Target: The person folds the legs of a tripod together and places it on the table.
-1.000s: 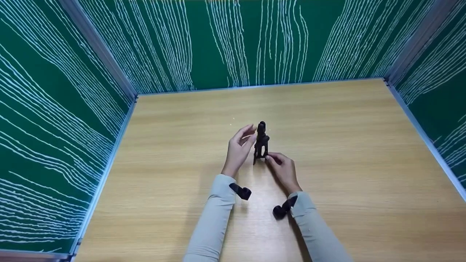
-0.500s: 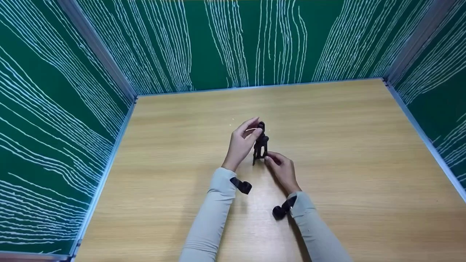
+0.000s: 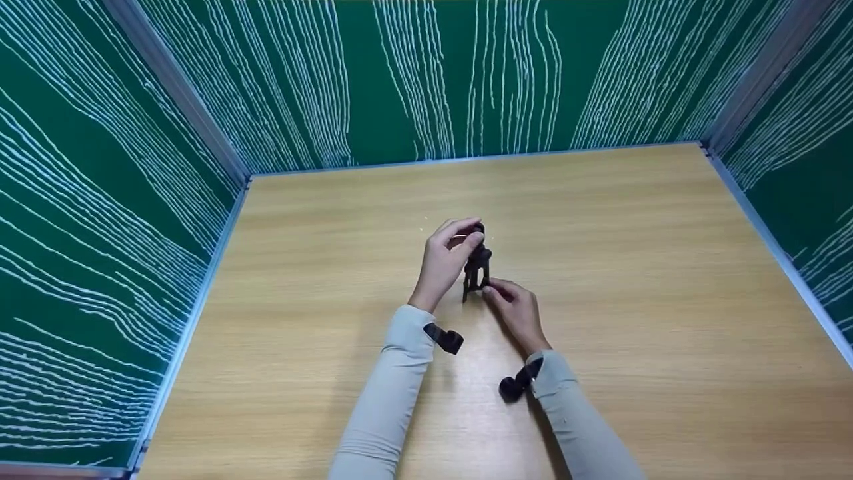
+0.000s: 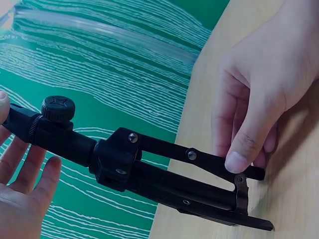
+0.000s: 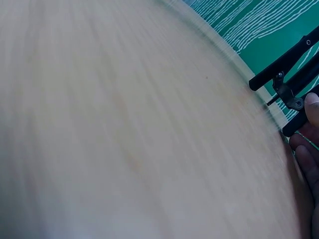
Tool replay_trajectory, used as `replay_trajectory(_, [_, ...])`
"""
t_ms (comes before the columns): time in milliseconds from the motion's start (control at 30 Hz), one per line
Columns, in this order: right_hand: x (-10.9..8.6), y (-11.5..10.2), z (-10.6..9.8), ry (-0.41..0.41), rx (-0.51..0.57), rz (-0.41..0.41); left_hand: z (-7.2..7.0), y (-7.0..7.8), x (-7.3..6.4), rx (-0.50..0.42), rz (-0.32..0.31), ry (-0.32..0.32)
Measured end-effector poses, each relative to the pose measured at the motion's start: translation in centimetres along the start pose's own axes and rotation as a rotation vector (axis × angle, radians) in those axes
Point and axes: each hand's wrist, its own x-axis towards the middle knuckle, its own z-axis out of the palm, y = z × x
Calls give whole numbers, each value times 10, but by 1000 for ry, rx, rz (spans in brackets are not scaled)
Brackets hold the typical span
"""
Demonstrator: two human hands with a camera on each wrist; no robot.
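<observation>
A small black tripod (image 3: 484,259) stands upright on the wooden table, its legs only slightly spread. My left hand (image 3: 441,265) holds its top end between thumb and fingers. Low down, my right hand (image 3: 521,313) pinches one leg near the foot. In the left wrist view the tripod (image 4: 112,160) shows a round ribbed knob (image 4: 58,109) on its neck and metal rivets at the leg joints. Part of the tripod's top is hidden by my left fingers in the head view. At the right edge of the right wrist view, its feet and lower brace (image 5: 284,92) appear.
The wooden table (image 3: 320,227) is bounded at the back and sides by green panels (image 3: 383,127) with wavy white lines, set in metal frames. Both wrists carry small black cameras over pale sleeves (image 3: 393,380). Tiny light specks lie on the table behind my left hand.
My left hand has moved up and right to the tripod's top, its thumb and fingers closing around it. My right hand stays at the leg, and the tripod has hardly moved.
</observation>
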Motion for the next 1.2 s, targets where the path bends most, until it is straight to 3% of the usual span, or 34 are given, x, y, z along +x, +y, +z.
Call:
replay_trajectory(433, [3, -1, 3, 33, -21, -28, -2, 11, -2, 88, -6, -7])
replay_trajectory(700, [4, -6, 3, 22, 4, -13, -4, 11, -1, 112, 42, -22])
replay_trajectory(933, [3, -5, 4, 29, 14, -41, -2, -18, 5, 115, 63, -32])
replay_trajectory(1200, [1, -3, 3, 48, 18, -94, -3, -23, 6, 116, 96, -8])
